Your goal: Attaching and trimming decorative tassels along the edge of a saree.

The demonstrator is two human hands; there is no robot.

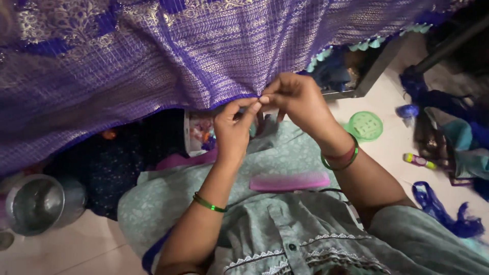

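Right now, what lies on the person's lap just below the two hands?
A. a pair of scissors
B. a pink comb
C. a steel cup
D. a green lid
B: a pink comb lies flat on the pale green garment over the lap, below the left hand and right hand, which both pinch the edge of the purple patterned cloth; the steel cup and green lid sit on the floor.

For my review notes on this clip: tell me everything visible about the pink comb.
The pink comb is a flat, wide, translucent-looking plastic piece with a straight spine and a row of fine teeth along its upper edge. It lies roughly level across the person's lap on the pale green patterned garment, below both hands. Neither the left hand nor the right hand touches it; both pinch the purple fabric's edge.
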